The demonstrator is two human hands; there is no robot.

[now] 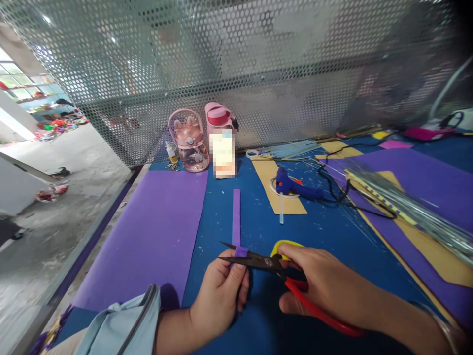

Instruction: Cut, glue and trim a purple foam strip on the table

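Note:
My right hand point(318, 281) is wrapped round the handles of a pair of scissors point(268, 262), one yellow and one red. The dark blades are parted and point left, with a small piece of purple paper point(241, 252) between them. My left hand point(221, 291) pinches that purple piece just below the blades, its thumb and fingers pressed together. A narrow purple paper strip point(236, 214) lies straight on the blue table beyond the blades. Whether it joins the pinched piece is hidden by the scissors.
A large purple sheet point(148, 236) covers the table's left side. At the back stand a pink-lidded bottle point(190, 145) and another pink bottle point(218, 116). A blue glue gun point(295, 187) rests on tan paper point(284, 204). Clear-wrapped sticks point(414, 217) lie right, before a perforated metal panel point(258, 64).

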